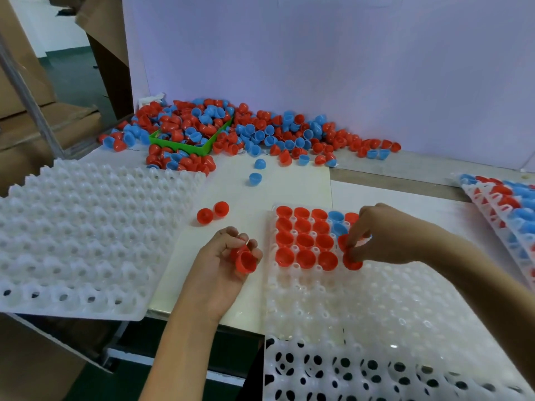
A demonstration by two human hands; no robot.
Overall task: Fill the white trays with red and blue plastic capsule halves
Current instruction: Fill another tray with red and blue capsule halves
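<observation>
Over table (304, 186), left hand (228, 261) grips red halves (245, 260); right hand (376, 235) pinches one (351, 261) at tray (362, 299).

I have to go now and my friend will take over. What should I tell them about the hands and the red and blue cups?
Left hand holds a few stacked red cups.
Right hand pinches a red cup at the tray in front.
Done: the tray's four far rows are nearly filled, mostly red, a couple blue.
Left: the rest of that tray, plus the bare tray on the left.
More cups sit in the pile at the back.
</observation>
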